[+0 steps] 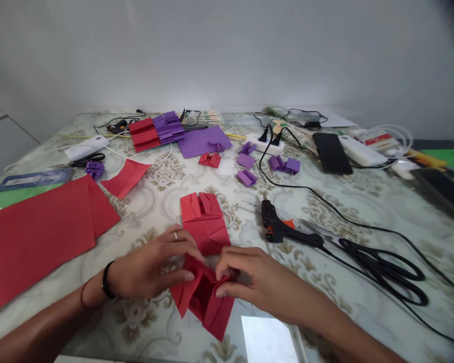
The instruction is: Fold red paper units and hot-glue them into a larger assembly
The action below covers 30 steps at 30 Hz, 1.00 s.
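My left hand [155,264] and my right hand [249,280] both pinch a folded strip of red paper [204,297] lying near the table's front edge. The strip runs away from me, and its far end [201,207] shows pleated folds. My left hand wears a ring and a dark wristband. The fingers of both hands are closed on the creased part at the strip's middle.
A large red sheet [34,237] lies at left, and a black glue gun [278,227] and black scissors [382,264] at right. Folded purple pieces [283,164], a purple sheet [202,140], stacked red and purple pleats [155,130], a power strip [265,143], a phone [331,153] and cables sit farther back.
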Motion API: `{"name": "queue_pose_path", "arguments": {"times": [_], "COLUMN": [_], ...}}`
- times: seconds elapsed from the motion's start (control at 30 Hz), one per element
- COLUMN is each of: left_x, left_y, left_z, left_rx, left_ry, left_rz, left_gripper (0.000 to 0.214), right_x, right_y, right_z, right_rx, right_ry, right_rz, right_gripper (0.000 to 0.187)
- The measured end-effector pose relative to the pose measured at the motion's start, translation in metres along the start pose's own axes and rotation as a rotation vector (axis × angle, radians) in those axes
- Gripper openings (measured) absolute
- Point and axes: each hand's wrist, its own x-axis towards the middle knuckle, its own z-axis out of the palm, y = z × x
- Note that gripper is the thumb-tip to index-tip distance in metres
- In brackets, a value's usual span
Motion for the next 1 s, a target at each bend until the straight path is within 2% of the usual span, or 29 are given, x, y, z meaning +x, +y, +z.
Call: {"name": "queue_pose_path", "arguments": {"times": [0.1,0.17,0.27,0.37,0.47,0.63,0.8,0.93,1.0], "left_x": [0.001,0.0,-0.001,-0.002,-0.003,-0.003,-0.004,-0.004,-0.004], "left_y": [0.0,0.0,0.001,0.003,0.008,0.014,0.016,0.016,0.016], "left_z": [-0.001,-0.001,0.0,0.002,0.008,0.02,0.023,0.024,0.025], "left_rx": [-0.126,-0.195,-0.299,-0.339,-0.249,-0.058,0.092,0.132,0.136], "left_ry": [-0.036,-0.056,-0.067,-0.052,0.014,0.156,0.227,0.299,0.363], "left_rz": [-0.023,-0.041,-0.036,-0.038,-0.046,-0.074,-0.024,-0.045,-0.071], "left_gripper": [0.014,0.013,0.023,0.044,0.05,0.028,0.042,0.04,0.035], "right_x": [-0.001,-0.001,-0.002,-0.003,-0.003,-0.002,-0.002,-0.002,-0.002], "right_y": [-0.001,-0.001,-0.002,-0.004,-0.004,-0.002,-0.003,-0.006,-0.007], "right_z": [-0.002,-0.003,-0.004,-0.006,-0.005,0.001,0.005,0.004,0.003], "right_rx": [0.095,0.151,0.22,0.256,0.224,0.109,0.058,0.083,0.116], "right_ry": [0.005,0.005,0.012,0.052,0.12,0.168,0.172,0.144,0.146], "right_rz": [0.001,-0.009,-0.042,-0.057,-0.078,-0.142,-0.154,-0.095,-0.061], "right_gripper": [0.014,0.014,0.019,0.026,0.026,0.025,0.023,0.018,0.022]}}
